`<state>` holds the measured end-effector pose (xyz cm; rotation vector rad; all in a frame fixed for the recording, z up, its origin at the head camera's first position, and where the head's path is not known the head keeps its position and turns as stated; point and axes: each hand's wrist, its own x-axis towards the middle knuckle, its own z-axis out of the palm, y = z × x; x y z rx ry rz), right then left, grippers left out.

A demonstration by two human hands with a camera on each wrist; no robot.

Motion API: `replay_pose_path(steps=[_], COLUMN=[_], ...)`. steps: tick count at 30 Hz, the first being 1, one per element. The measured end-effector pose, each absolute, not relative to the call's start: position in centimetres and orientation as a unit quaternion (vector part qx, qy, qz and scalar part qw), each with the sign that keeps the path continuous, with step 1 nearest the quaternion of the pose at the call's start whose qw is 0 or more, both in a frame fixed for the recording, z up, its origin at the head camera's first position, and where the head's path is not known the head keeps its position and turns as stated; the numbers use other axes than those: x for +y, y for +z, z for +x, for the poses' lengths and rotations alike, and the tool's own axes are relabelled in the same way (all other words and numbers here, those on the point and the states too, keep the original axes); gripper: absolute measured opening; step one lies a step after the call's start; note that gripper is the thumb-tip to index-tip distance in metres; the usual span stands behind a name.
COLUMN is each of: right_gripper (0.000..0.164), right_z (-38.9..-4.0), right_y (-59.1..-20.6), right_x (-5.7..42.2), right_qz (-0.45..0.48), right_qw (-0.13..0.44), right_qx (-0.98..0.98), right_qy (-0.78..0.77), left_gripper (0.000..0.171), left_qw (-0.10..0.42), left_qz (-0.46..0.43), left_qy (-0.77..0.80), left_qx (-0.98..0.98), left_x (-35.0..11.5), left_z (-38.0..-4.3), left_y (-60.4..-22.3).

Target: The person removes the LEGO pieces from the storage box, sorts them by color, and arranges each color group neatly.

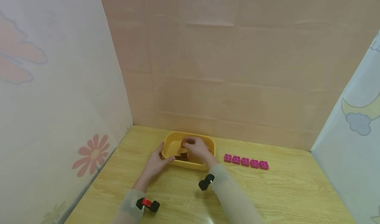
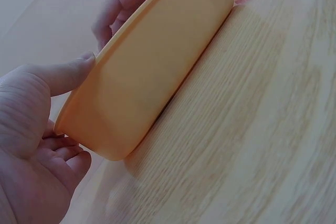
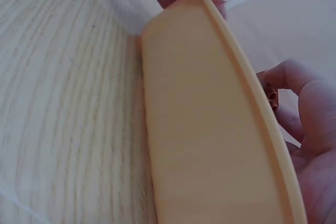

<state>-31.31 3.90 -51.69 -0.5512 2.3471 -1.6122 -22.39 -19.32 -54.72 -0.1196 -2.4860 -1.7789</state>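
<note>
A yellow plastic tub stands on the table with dark brown toy bricks lying along its near side. My left hand holds the tub's left end. In the left wrist view its thumb lies on the rim and its other fingers curl against the end wall. Inside the tub, my right hand pinches an orange-brown toy brick between thumb and fingers. The right wrist view shows the hollow underside of that brick just past the rim, partly hidden by the tub wall.
Several pink toy bricks stand in a spaced row on the wooden table, to the right of the tub. A tan paper-like backdrop rises behind the table. Patterned cloth walls flank both sides.
</note>
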Motion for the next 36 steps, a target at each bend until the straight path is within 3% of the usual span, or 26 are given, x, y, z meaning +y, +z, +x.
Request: replay_pose_path(steps=[15,28,36], right_gripper=[0.04,0.049,0.053], right_z=[-30.0,-27.9,-26.7], right_y=[-49.5,-48.3,-48.5], right_x=[7.8,14.3,18.3], right_qz=[-0.173,-0.19,-0.143], right_qw=[0.091,0.059,0.063], right_qx=[0.791,0.81,0.812], right_qy=[-0.58,-0.552,-0.563], left_gripper=[0.1,0.103,0.104], left_qw=[0.039,0.029,0.029], left_qz=[-0.027,-0.022,-0.025], left_qy=[-0.569,-0.567,-0.571], left_qx=[-0.821,-0.823,-0.82], left_x=[-19.3,-19.5,-19.5], left_z=[-22.3,-22.5,-22.4], left_y=[-54.5,-54.6,-54.5])
